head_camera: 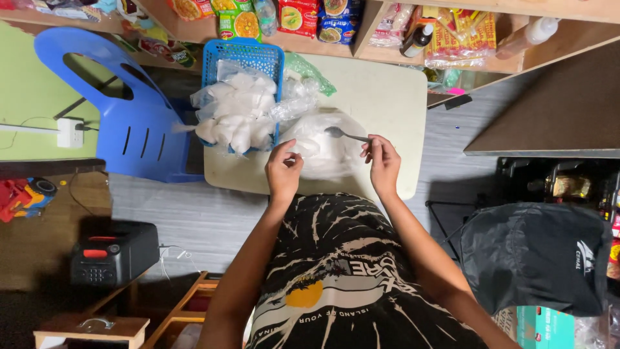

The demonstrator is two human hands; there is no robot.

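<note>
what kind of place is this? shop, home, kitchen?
Likely a small shop or its back corner. Wooden shelves hold rows of packaged snacks, and a blue basket of filled clear bags sits on the small table. The right hand holds a spoon; the left hand pinches a bag.

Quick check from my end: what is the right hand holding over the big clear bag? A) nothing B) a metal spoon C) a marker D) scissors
B: the right hand pinches the handle of a metal spoon, its bowl over the clear bag.
</note>
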